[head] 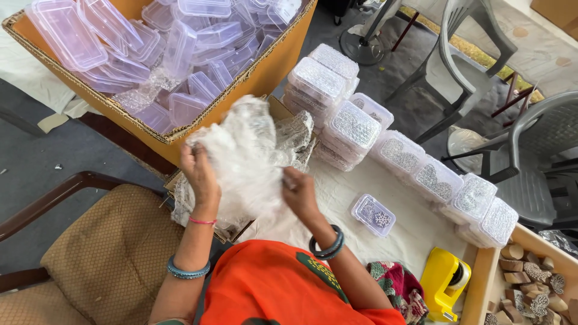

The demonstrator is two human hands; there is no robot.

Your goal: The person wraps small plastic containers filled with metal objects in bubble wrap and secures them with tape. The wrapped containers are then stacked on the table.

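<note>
The left hand (198, 171) and the right hand (299, 192) both work at a crumpled bundle of bubble wrap (247, 162), which sits in front of the person, just over the near edge of the cloth-covered tabletop (337, 192) and below the big cardboard box (265, 66). The left hand's fingers curl closed over the bundle's left side, gripping the clear plastic; the right hand's fingers are pinched shut on its lower right edge. The wrap bunches up between the two hands and spills down toward the person's lap.

The cardboard box stands tilted behind the bundle and is heaped with empty clear plastic containers (144, 48) and lids (all loose, lying every which way). To the right, filled containers (352, 126) with patterned contents stand stacked in a row that curves along the tabletop toward the far right. One small filled container (373, 215) lies alone on the cloth, apart from the row and near the right hand's wrist. A yellow tape dispenser (444, 281) rests at the lower right, just beside a wooden tray (481, 283) holding carved wooden blocks (530, 283). A brown cushioned chair (102, 253) is at the person's left, and grey plastic chairs (530, 156) stand beyond the tabletop.
</note>
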